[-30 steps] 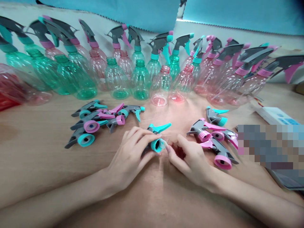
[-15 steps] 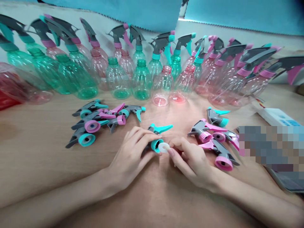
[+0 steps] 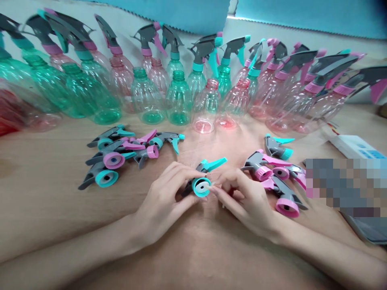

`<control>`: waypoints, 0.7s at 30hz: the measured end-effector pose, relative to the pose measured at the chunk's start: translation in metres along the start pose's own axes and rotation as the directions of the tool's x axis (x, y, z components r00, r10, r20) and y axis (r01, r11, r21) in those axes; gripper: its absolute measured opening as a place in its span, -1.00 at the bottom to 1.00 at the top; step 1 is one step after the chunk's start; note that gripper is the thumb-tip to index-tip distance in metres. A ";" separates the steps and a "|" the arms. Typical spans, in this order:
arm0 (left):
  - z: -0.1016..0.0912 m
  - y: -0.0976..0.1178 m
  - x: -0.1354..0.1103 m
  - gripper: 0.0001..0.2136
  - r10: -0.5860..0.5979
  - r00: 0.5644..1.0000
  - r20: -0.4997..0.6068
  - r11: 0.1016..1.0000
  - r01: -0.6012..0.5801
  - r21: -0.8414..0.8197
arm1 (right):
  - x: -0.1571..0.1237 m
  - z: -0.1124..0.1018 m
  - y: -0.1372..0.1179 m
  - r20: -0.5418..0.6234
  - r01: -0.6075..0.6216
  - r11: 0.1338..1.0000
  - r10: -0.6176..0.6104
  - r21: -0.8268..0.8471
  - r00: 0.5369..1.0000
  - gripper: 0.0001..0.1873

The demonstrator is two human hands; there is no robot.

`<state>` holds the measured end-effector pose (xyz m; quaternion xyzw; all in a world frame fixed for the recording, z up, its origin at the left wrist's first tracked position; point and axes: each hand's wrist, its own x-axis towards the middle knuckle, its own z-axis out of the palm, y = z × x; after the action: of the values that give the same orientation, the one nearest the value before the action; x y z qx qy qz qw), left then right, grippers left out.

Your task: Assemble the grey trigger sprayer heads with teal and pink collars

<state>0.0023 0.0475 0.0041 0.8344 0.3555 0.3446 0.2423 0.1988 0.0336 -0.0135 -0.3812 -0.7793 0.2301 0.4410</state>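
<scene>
My left hand holds a grey trigger spray head with a teal trigger and teal screw collar, the collar's open end turned toward me. Inside that collar sits a white ring-shaped washer. My right hand is closed in a pinch at the washer's right edge, thumb and forefinger against the rim; the exact contact is partly hidden by the fingertips. A small whitish bit peeks out below the right fingers, too small to make out.
Grey spray heads with pink or teal collars lie in a left pile and a right pile. Behind stand several green bottles and pink bottles, some with spray heads on. A white box lies at right, near a blurred-out patch.
The white washer has gone from in front of the teal collar to inside it. The collar has turned more toward me, and the right fingers have followed to its rim.
</scene>
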 end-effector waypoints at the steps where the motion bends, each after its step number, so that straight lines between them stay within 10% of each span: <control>1: 0.000 0.000 0.000 -0.79 0.001 1.000 0.001 1.000 -0.001 -0.001 | -0.001 0.000 0.000 -0.018 -0.007 1.000 0.007 -0.001 1.000 -0.91; 21: 0.001 -0.001 -0.001 -0.76 0.051 0.999 -0.009 0.999 -0.050 0.016 | -0.002 0.001 0.000 0.075 0.102 0.993 -0.097 -0.057 0.992 -0.80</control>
<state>0.0024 0.0473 0.0030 0.8433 0.3382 0.3517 0.2251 0.1991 0.0319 -0.0154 -0.3465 -0.8192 0.1977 0.4120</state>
